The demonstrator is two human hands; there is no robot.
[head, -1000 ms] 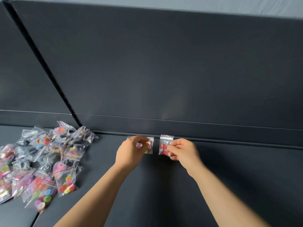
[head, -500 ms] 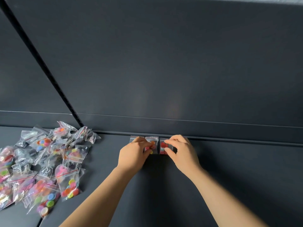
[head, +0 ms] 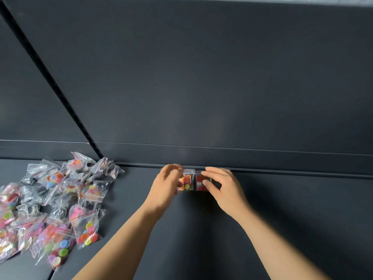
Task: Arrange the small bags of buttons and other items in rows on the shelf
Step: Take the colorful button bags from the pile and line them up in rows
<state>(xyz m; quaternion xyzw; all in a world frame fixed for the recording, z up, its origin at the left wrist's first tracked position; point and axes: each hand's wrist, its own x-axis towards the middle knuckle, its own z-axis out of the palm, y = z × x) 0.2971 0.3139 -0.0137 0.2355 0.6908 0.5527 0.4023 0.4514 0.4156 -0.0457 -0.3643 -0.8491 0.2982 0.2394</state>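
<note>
Start of the first row. The right hand point(head: 224, 190), fingers loosely extended, rests thumb and forefinger on a red-button bag point(head: 199, 185) with no pinch visible. The left hand point(head: 164, 187) is motion-blurred at the edge of a mixed-button bag point(head: 186, 181), and whether it grips cannot be told. The two bags sit side by side, edges about touching, on the shelf point(head: 282, 219) close against the raised back ledge point(head: 262, 158). Well apart to the left lies the unsorted heap of bags point(head: 56, 209). Judged stage: early, the row barely begun. The next move likely calls for lifting both hands clear without shifting the pair, then seating one bag from the heap flush beside them.
</note>
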